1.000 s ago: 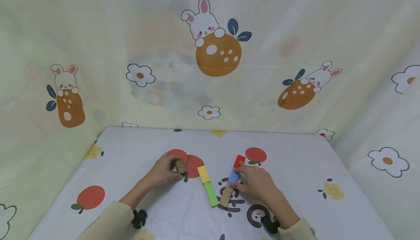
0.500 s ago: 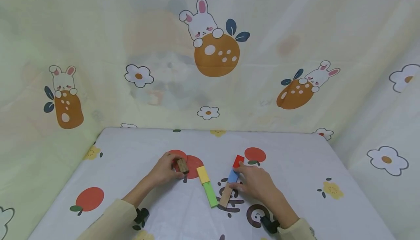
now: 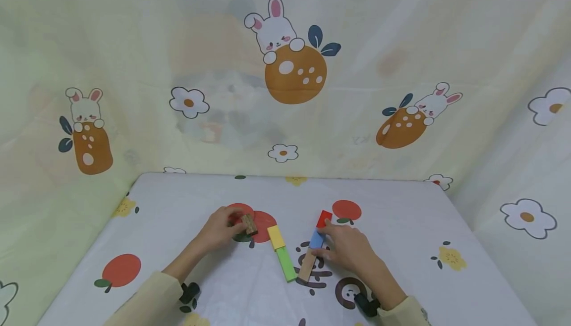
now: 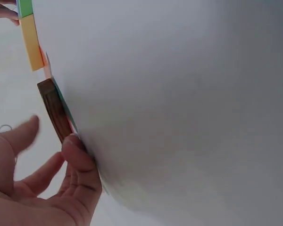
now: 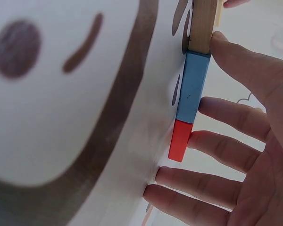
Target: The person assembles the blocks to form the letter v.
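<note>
My left hand (image 3: 218, 233) is at the left end of a dark brown wooden block (image 3: 251, 225). In the left wrist view a fingertip meets the end of that block (image 4: 55, 110) while the thumb stands apart from it. To its right a yellow block (image 3: 276, 237) and a green block (image 3: 286, 265) form a slanting row. My right hand (image 3: 350, 247) lays extended fingers along a second row of a red block (image 3: 324, 218), a blue block (image 3: 316, 241) and a tan wooden block (image 3: 307, 265). The right wrist view shows its thumb by the tan block and two fingertips along the blue and red ones.
The table (image 3: 383, 202) wears a white cloth printed with fruit, flowers and dark lettering. Behind it hangs a pale curtain (image 3: 214, 33) with rabbit prints. The near ends of the two block rows almost meet, making a V.
The brown block has shifted slightly right, toward the yellow one. My left thumb has come away from it and the hand has drawn back a little. My right hand stays put.
</note>
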The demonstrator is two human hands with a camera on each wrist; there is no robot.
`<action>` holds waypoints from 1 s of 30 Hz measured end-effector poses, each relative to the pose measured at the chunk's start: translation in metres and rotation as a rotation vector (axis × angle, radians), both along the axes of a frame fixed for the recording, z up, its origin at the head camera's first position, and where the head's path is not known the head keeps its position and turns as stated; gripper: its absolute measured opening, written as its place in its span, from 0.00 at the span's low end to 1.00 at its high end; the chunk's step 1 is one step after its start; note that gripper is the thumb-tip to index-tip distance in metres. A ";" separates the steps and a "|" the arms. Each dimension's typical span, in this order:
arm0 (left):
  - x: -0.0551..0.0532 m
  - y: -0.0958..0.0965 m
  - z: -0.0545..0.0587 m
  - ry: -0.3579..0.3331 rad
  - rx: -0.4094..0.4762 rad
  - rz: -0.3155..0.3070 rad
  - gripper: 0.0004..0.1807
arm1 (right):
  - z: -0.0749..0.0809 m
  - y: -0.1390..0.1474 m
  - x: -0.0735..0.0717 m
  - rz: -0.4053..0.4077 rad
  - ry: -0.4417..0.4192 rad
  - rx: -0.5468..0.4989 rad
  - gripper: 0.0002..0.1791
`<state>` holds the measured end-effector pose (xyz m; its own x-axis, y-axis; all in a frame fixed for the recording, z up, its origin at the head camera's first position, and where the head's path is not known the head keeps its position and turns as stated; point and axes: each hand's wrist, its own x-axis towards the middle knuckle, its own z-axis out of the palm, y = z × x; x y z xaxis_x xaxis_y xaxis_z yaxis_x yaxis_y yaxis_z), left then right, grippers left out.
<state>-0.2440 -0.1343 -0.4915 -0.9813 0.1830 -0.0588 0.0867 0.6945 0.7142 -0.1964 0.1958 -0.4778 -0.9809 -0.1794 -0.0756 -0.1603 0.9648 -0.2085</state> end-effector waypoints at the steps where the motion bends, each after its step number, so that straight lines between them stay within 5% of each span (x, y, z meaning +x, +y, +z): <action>1: 0.000 -0.001 0.000 0.002 -0.001 0.007 0.26 | 0.001 0.000 0.000 -0.001 0.000 0.000 0.36; 30: -0.006 0.009 0.002 -0.007 0.007 0.032 0.23 | 0.003 0.000 0.000 -0.001 -0.008 -0.002 0.36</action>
